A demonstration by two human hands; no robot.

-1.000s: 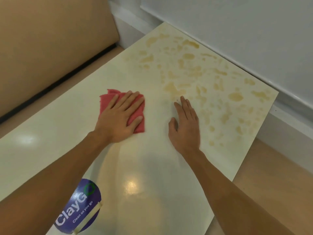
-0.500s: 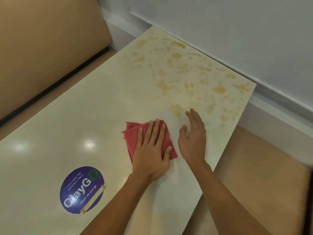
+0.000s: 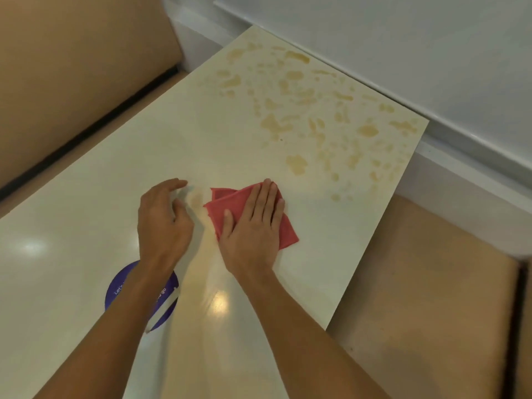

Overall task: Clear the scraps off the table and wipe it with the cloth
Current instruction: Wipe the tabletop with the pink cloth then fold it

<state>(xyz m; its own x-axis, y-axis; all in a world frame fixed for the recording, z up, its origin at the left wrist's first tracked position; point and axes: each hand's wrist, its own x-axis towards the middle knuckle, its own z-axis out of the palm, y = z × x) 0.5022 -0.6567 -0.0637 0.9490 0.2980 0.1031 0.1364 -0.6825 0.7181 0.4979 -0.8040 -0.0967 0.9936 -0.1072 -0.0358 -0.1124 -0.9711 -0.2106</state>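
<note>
Purple sticker (image 3: 119,286), tan bench (image 3: 72,70), grey wall (image 3: 403,38)

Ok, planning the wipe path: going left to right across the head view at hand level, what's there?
left hand → red cloth under the right hand → bare table → tan bench seat

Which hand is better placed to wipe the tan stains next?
Right: the right hand lies flat on the folded red cloth, on the side nearer the tan stains; the left hand holds nothing.
</note>
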